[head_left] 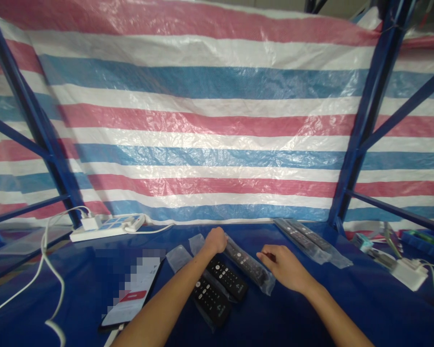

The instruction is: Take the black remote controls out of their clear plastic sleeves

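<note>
Remote controls, five, on blue table [275, 318]: a sleeved pair [307, 238] set apart at right; one sleeved remote [248, 262] between the hands; two nearer remotes [228, 278], sleeving partly hidden. Left hand [216, 241] closed, contents unclear; right hand [285, 267] half-open, nothing visibly held. Completion: indeterminable.

Workshop-like space; blue metal rack frame [371, 115] with shelf [275, 320], backed by striped plastic sheeting [217, 120].
</note>
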A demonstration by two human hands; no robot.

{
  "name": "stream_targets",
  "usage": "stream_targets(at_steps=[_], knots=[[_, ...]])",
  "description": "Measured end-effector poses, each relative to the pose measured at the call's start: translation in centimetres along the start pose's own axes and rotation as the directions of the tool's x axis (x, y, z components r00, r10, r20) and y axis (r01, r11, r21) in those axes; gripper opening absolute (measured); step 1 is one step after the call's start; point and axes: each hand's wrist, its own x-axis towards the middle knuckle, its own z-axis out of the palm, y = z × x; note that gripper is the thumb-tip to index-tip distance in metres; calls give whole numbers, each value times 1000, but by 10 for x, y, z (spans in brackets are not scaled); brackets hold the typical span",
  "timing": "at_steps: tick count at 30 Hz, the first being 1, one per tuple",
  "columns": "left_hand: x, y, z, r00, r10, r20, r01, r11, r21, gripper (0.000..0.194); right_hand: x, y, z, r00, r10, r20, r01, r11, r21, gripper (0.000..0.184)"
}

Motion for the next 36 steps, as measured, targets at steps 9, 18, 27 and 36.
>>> stream_targets(at_steps=[9,18,27,36], knots=[[-34,29,-57,956,192,-221,-173,980,102,29,0,6,-4,990,44,-131,-46,999,-16,41],[-57,54,-126,877,278,-391,-248,960,128,31,-3,0,-9,992,107,-65,-108,994,-9,47],[-71,63,-159,810,243,-534,-146,965,217,29,-9,-20,3,986,102,131,-87,990,-114,33],[-73,39,-195,509,177,-842,-311,950,12,23,-5,-10,-3,973,227,31,-215,951,-223,21]])
